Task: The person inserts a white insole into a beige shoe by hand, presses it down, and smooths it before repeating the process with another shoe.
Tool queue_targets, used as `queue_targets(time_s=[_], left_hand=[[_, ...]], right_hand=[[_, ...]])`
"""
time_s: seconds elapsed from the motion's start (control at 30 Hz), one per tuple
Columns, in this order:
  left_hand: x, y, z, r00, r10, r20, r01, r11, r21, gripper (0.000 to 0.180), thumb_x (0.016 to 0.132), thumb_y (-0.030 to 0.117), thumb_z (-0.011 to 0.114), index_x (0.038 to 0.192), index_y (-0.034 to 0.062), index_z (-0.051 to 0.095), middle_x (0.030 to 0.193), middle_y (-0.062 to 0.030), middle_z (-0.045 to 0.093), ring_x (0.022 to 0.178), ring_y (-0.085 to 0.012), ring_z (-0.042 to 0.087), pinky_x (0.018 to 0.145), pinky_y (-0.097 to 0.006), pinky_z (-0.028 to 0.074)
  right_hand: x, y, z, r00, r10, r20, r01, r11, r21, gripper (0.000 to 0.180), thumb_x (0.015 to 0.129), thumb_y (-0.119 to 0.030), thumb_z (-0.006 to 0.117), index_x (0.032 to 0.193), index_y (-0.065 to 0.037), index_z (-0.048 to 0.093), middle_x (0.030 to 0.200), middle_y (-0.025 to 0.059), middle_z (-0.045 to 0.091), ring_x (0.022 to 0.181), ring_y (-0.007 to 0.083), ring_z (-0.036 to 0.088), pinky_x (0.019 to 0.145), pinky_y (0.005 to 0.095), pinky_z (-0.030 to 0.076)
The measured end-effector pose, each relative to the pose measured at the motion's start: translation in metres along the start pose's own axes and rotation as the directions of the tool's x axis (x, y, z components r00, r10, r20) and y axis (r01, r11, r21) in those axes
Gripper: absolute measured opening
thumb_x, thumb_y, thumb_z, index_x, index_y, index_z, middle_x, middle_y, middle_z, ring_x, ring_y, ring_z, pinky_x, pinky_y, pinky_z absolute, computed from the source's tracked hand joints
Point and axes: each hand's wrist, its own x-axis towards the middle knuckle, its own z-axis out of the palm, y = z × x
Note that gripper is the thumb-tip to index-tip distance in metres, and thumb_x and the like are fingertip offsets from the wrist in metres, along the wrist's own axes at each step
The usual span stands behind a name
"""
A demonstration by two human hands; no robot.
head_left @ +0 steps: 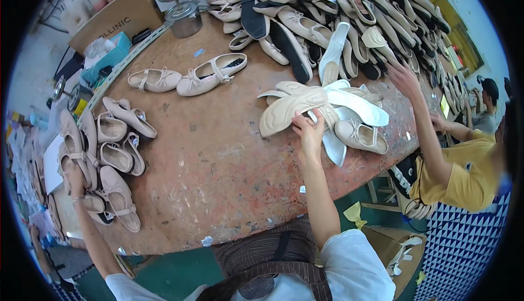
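Insoles (279, 117), beige and white, lie fanned in a loose pile on the right half of the table (207, 159), touching a bow shoe (360, 137) at the pile's near right. Right hand (311, 133) looks to be pinching the near edge of a beige one, though I can't tell if it's got just one or a couple. Left hand (73, 176) is way over at the far-left bunch of shoes (117, 194), and I honestly can't tell whether it's gripping one or just resting there. My guess on handling: super light, soft and bendy, not fragile but easy to crease, maybe slidey against each other. I'd pinch one by the heel end, thumb on top, so the rest don't drag along.
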Motion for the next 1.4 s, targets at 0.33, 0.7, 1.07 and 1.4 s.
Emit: queue_targets(time_s=[0.33,0.7,1.07,1.4], left_hand=[[-0.019,0.029,-0.048,0.963,-0.177,-0.204,0.108,0.945,-0.31,0.043,0.087,0.023,0.06,0.119,-0.0055,0.056,0.113,-0.0301,0.061,0.108,-0.0477,0.055,0.098,-0.043,0.043],[-0.064,0.297,-0.142,0.737,0.035,-0.675,-0.254,0.94,-0.229,0.067,0.091,0.022,0.06,0.148,-0.0026,0.033,0.153,-0.0257,0.032,0.144,-0.0398,0.025,0.119,-0.048,0.015],[-0.037,0.829,-0.315,0.325,0.945,0.026,0.236,-0.054,-0.97,0.068,0.1,0.045,0.053,0.15,0.0049,0.03,0.131,-0.0182,0.056,0.11,-0.0257,0.063,0.082,-0.036,0.057],[-0.03,0.962,-0.306,0.566,0.761,0.316,0.64,-0.165,-0.75,0.03,0.099,0.011,0.038,0.121,-0.0051,0.052,0.104,-0.0189,0.058,0.087,-0.0292,0.067,0.067,-0.04,0.063]], right_hand=[[0.014,-0.003,0.002,0.99,0.009,0.144,-0.007,1.0,-0.011,0.072,0.085,0.0,0.068,0.143,-0.002,0.026,0.084,0.0048,0.064,0.071,0.0105,0.061,0.068,0.0258,0.051],[-0.026,0.019,-0.041,0.765,0.195,0.614,-0.399,0.891,0.215,0.031,0.09,-0.014,0.053,0.119,-0.003,0.055,0.088,0.0059,0.06,0.073,0.0159,0.059,0.069,0.0313,0.049],[-0.038,0.056,-0.109,0.533,0.103,0.84,-0.699,0.613,0.368,0.083,0.087,-0.048,0.07,0.143,0.004,0.037,0.105,0.0048,0.05,0.076,0.0084,0.045,0.072,0.0282,0.044],[-0.022,0.07,-0.11,0.479,0.212,0.852,-0.796,0.514,0.32,0.065,0.086,-0.029,0.055,0.137,0.009,0.041,0.127,0.0218,0.059,0.108,0.0282,0.062,0.098,0.0392,0.047]])
